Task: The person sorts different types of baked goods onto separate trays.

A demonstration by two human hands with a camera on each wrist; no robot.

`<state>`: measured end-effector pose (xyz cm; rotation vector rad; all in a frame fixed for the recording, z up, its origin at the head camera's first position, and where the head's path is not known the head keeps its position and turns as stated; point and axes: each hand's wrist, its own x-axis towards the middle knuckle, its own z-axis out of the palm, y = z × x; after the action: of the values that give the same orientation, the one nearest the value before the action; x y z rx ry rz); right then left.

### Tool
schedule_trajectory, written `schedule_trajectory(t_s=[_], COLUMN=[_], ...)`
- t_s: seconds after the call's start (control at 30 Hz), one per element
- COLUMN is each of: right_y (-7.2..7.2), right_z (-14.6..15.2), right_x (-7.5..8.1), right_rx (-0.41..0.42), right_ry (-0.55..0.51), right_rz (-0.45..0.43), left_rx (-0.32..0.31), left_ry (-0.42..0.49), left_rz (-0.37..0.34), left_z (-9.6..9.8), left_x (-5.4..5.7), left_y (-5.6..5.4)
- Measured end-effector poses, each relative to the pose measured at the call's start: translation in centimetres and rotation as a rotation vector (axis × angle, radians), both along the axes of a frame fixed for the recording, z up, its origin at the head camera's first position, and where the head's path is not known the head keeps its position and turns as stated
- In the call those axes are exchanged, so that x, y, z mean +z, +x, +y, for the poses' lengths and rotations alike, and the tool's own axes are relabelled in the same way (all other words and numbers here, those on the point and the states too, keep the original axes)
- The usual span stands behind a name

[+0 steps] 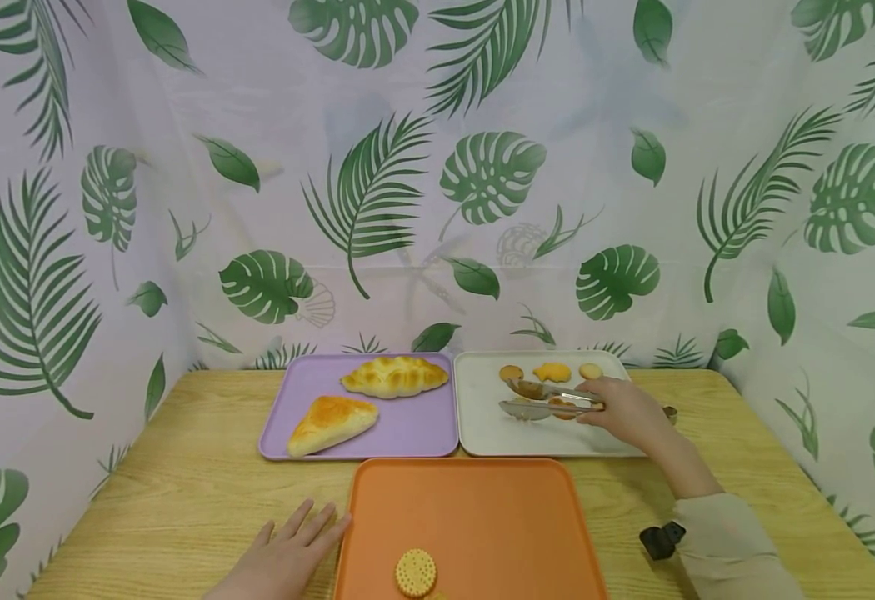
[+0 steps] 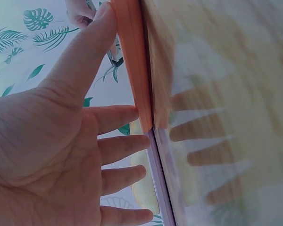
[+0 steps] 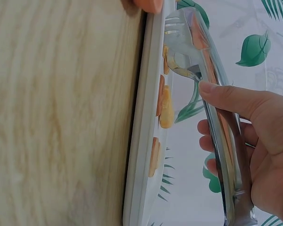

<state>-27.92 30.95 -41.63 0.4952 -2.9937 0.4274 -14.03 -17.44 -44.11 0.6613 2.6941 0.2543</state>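
My right hand [image 1: 625, 410] grips metal serving tongs [image 1: 525, 409] low over the white tray [image 1: 475, 429]. Their two ends are spread, with a brown cookie [image 1: 562, 408] showing between the arms. In the right wrist view, the thumb [image 3: 226, 96] presses along one arm of the tongs, with the fingers curled on the opposite side. Behind the tongs on that tray lie two round cookies [image 1: 512, 372] and a fish-shaped cookie [image 1: 552, 372]. My left hand [image 1: 280, 557] is spread, fingers straight, at the left edge of the orange tray [image 1: 475, 517].
A purple tray [image 1: 407, 429] at back left bears a braided bread loaf [image 1: 395, 377] and a triangular bread [image 1: 332, 425]. Near the front of the orange tray lies a round yellow cookie [image 1: 416, 573]. Leaf-patterned sheeting [image 1: 407, 317] encloses the wooden table [image 1: 175, 467] at the back and sides.
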Motion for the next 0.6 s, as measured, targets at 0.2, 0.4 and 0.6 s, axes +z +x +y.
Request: schedule_trajectory(t_s=[0.2, 0.4, 0.6], right_y=[0.3, 1.6, 3.7], right_z=[0.0, -0.2, -1.4], right_x=[0.2, 1.4, 2.5], right_rx=[0.000, 0.013, 0.070], right_ry=[-0.004, -0.018, -0.005], right_rz=[-0.004, 0.024, 0.095], left_rx=[-0.005, 0.000, 0.014], left_ry=[0.005, 0.007, -0.003], left_rz=[0.001, -0.006, -0.011], left_z=[-0.1, -0.1, 0.0], left_x=[-0.2, -0.4, -0.2], left_y=[-0.1, -0.1, -0.1])
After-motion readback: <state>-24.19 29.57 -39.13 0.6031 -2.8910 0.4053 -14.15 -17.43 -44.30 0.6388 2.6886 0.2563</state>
